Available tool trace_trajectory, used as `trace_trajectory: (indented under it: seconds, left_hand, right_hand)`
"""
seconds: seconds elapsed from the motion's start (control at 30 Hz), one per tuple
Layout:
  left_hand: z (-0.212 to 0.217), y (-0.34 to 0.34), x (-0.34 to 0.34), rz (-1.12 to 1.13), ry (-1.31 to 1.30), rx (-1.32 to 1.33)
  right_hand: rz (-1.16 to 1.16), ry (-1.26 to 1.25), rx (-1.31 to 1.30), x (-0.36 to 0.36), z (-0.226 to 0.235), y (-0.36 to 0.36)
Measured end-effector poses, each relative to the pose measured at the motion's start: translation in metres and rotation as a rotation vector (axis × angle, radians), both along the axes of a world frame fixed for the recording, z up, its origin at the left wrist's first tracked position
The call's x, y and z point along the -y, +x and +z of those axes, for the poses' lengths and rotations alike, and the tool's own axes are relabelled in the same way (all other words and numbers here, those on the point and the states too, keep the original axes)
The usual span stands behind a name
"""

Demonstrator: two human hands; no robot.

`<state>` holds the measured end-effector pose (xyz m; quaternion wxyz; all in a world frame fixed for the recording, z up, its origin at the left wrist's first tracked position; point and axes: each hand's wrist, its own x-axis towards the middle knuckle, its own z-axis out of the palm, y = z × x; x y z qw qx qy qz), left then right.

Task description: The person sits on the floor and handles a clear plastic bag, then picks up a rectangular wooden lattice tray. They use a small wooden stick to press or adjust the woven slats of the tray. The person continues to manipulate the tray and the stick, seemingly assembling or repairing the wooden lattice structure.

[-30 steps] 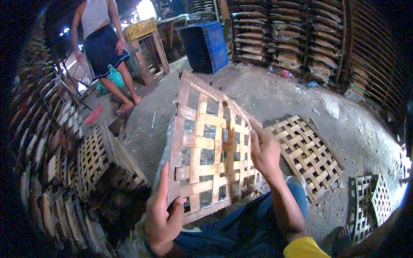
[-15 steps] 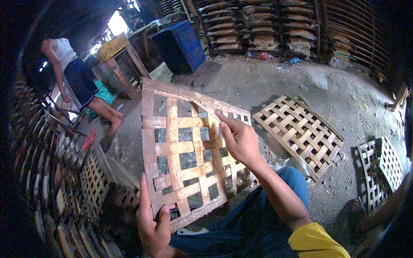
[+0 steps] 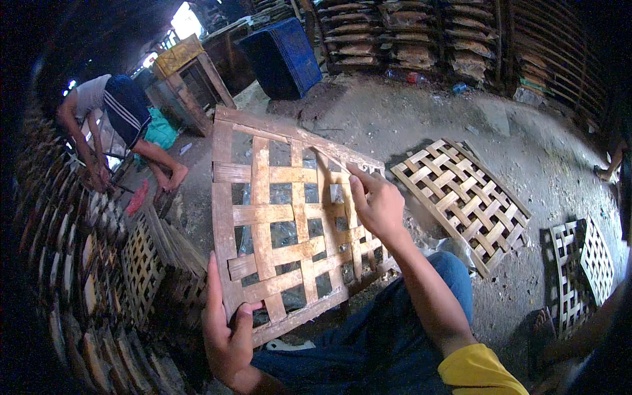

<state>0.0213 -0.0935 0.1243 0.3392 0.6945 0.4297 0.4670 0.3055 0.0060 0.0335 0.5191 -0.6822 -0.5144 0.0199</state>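
Observation:
A square woven bamboo lattice panel lies tilted across my lap. My left hand grips its near left corner, thumb over the frame strip. My right hand rests on the panel's right side, fingers pinching a thin bamboo strip that sticks up between the woven slats. My blue trousers show under the panel.
A second woven panel lies on the dirt floor to the right, with two smaller ones further right. Stacked panels stand at my left. Another person bends over at the far left. A blue crate and wooden box stand behind.
The panel has swung flatter and turned towards me. My right hand moved up its right side onto the thin strip. My left hand stayed at the near corner.

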Motion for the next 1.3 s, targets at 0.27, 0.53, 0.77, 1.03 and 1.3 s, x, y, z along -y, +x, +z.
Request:
trace_trajectory:
  seconds: [0.27,0.53,0.77,1.03,1.3]
  left_hand:
    - [-0.007,-0.008,-0.005,0.016,0.019,-0.071]
    - [-0.005,-0.001,-0.002,0.018,0.019,-0.002]
    - [-0.002,-0.002,-0.003,0.002,0.018,0.021]
    - [0.0,-0.001,0.002,0.017,0.0,0.013]
    - [0.002,-0.003,0.003,0.051,0.032,-0.039]
  right_hand:
    - [0.014,-0.097,-0.086,0.005,0.001,0.006]
    - [-0.044,-0.244,-0.079,-0.013,-0.032,0.019]
    - [-0.085,-0.198,-0.121,0.004,0.0,0.011]
    - [0.044,-0.069,-0.203,0.007,0.005,0.007]
    - [-0.137,-0.309,-0.243,-0.007,-0.028,0.029]
